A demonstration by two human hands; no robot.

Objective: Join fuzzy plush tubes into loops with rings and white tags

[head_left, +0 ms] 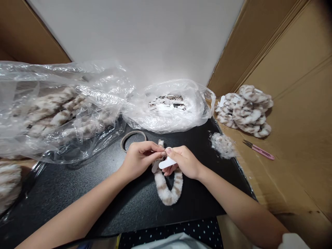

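Observation:
A fluffy white-and-brown striped loop (pixel 168 195) lies on the black table (pixel 103 193) in front of me, with its top part between my hands. My left hand (pixel 138 157) pinches at the top of the loop, its fingertips meeting those of my right hand; what lies in the pinch is too small to name. My right hand (pixel 185 160) has thumb and fingers closed on a white tag (pixel 167 163). A second, greyish tag (pixel 155 166) hangs just left of it, below my left fingertips.
Behind stand a clear bag of tags (pixel 166 121) and, at the left, a large bag of striped fluffy pieces (pixel 52 107). A tape roll (pixel 123 141) is near my left hand. At the right are fluff (pixel 223 145), a pile of tagged loops (pixel 246 114) and pink snips (pixel 263 152).

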